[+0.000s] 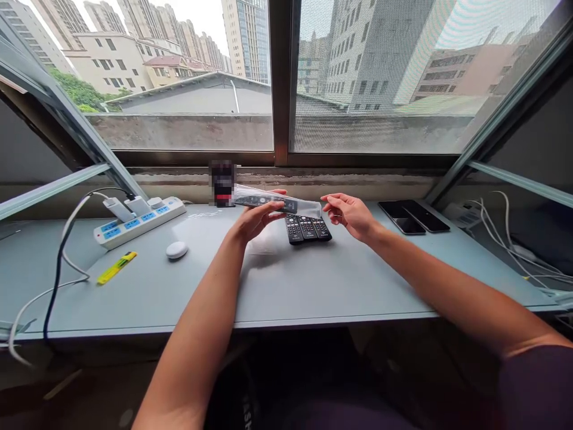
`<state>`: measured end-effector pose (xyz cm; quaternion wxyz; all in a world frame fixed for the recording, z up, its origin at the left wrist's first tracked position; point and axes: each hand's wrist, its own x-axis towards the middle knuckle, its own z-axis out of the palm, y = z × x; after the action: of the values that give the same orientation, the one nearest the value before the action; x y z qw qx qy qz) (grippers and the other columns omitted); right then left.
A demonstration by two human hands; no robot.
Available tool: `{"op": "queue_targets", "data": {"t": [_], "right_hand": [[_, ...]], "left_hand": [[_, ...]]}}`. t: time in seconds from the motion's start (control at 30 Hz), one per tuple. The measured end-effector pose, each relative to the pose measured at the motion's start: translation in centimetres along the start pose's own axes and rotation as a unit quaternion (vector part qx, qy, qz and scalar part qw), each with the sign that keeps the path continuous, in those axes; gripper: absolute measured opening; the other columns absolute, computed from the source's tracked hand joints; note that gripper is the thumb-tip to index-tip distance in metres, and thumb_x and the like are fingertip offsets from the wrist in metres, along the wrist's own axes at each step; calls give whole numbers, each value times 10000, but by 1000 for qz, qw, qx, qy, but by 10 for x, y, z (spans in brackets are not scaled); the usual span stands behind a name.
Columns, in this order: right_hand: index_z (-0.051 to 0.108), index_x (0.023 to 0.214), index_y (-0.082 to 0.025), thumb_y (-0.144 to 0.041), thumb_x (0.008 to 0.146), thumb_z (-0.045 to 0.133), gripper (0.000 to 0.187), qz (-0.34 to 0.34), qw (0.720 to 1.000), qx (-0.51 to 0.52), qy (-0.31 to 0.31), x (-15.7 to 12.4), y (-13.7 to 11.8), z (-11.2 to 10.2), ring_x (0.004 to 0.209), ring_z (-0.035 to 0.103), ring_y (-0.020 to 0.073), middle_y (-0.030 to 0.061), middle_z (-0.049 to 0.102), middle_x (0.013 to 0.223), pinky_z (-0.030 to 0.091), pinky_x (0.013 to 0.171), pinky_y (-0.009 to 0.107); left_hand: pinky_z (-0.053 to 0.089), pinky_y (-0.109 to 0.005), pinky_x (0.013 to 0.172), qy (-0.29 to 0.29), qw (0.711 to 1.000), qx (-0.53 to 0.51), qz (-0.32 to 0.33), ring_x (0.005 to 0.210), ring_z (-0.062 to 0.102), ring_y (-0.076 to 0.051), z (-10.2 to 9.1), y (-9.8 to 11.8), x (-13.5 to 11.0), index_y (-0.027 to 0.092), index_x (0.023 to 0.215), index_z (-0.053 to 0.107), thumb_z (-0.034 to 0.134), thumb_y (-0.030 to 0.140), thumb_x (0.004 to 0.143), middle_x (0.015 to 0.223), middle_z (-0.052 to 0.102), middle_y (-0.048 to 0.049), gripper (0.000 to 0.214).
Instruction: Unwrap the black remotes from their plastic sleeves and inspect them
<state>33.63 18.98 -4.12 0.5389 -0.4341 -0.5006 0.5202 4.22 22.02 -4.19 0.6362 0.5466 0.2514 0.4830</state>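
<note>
Sleeve (535, 388) front-right of remotes (308, 232) | left hand (256, 221), left of them, curled round bagged remote (290, 206) | right hand (356, 218) half-curled, hold unclear | loosened grip could drop it

The letters "ASH" (247, 413) show on the dark clothing (268, 397).

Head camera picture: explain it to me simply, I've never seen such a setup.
There is no machine here, only a person's bare hands. The single picture comes from a camera worn on their head, looking forward and down. The left hand holds a black remote in a clear sleeve; the right hand is at the sleeve's end, contact unclear. On the desk lie three more remotes, a power strip, a yellow tool, a white round object and two dark flat devices.
</note>
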Motion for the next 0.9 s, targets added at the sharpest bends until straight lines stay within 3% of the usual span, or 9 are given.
{"op": "queue_targets", "data": {"t": [0.13, 0.27, 0.43, 0.53, 0.63, 0.77, 0.83, 0.9], "right_hand": [[823, 997, -208, -680, 838, 915, 507, -24, 999, -25, -19, -4, 5, 4, 734, 606, 158, 72, 755, 934, 394, 525, 270], [825, 1014, -198, -865, 919, 711, 683, 0, 988, -80, -130, -22, 4, 8, 698, 614, 181, 85, 760, 918, 373, 531, 298], [684, 764, -192, -909, 894, 699, 729, -16, 956, -166, -243, -43, 9, 14, 573, 487, 147, 6, 577, 656, 320, 549, 300], [587, 691, -205, -869, 924, 702, 713, -32, 948, -180, -259, -49, 15, 21, 541, 404, 119, -30, 472, 597, 285, 536, 291], [574, 698, -211, -851, 957, 671, 697, -54, 953, -189, -229, -51, 18, 26, 527, 398, 115, -35, 478, 584, 286, 521, 285], [635, 720, -211, -813, 995, 647, 662, -95, 951, -225, -192, -52, 21, 26, 503, 433, 123, -3, 593, 600, 313, 504, 291], [706, 762, -209, -781, 1021, 632, 633, -137, 940, -255, -182, -52, 22, 25, 510, 441, 130, 21, 661, 641, 335, 517, 300], [739, 764, -219, -752, 1046, 613, 615, -187, 921, -292, -175, -52, 24, 24, 525, 459, 144, 32, 682, 642, 368, 549, 311]], "left_hand": [[606, -407, 978, -36, 999, 23, -23, 1115, 768, -291, 10, -2, 0, 220, 1384, 771, 963, 343, 794, 1121, 805, -89, 633], [601, -367, 887, -59, 997, 34, -45, 1011, 775, -265, 28, -2, -3, 198, 1319, 789, 935, 513, 866, 1105, 796, -102, 571], [600, -368, 841, -60, 996, 49, -54, 975, 798, -285, 47, 2, -6, 179, 1436, 705, 985, 554, 819, 1089, 817, -136, 774], [587, -339, 766, -24, 996, 60, -62, 942, 799, -283, 50, 0, -4, 165, 1416, 683, 1005, 604, 778, 1095, 824, -163, 839], [551, -286, 684, 23, 995, 69, -64, 868, 766, -228, 46, -6, 1, 162, 1205, 723, 998, 635, 772, 1076, 809, -143, 698], [531, -268, 644, 147, 982, 74, -94, 695, 649, -149, 31, -15, 11, 200, 955, 651, 982, 577, 802, 848, 694, -17, 524], [535, -285, 651, 209, 968, 84, -111, 662, 614, -148, 20, -19, 15, 218, 930, 625, 965, 532, 822, 793, 645, 11, 475], [528, -298, 658, 232, 958, 121, -112, 662, 605, -160, 7, -22, 17, 224, 936, 639, 943, 501, 840, 786, 645, 10, 422]]}}
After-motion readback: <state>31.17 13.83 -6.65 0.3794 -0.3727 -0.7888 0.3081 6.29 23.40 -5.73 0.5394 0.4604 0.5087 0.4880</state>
